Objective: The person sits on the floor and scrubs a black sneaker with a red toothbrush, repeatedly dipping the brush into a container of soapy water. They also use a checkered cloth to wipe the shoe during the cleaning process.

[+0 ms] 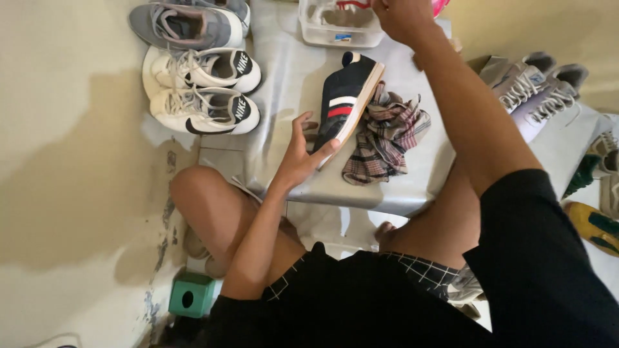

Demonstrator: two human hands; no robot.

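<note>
The person is sitting over a low grey surface (284,84). The left hand (300,154) is gripping a dark blue shoe (345,96) by its heel end, thumb lying along the pale sole edge and fingers spread behind the upper, so the shoe is standing tilted on its side with the toe pointing away from the body. The right hand (403,16) is reaching well beyond the shoe to a clear plastic tub (338,26) at the far edge; whether it is closed on anything cannot be told, since the picture cuts it off. A crumpled checked cloth (387,135) is lying just to the right of the shoe, touching its sole side and under the right forearm. Two white shoes (206,90) and a grey shoe (184,26) are resting to the left of the left hand, well apart from it. To do this well, the left hand is best keeping the shoe propped firmly while the other arm is stretching, so it is not tipping onto the cloth.
</note>
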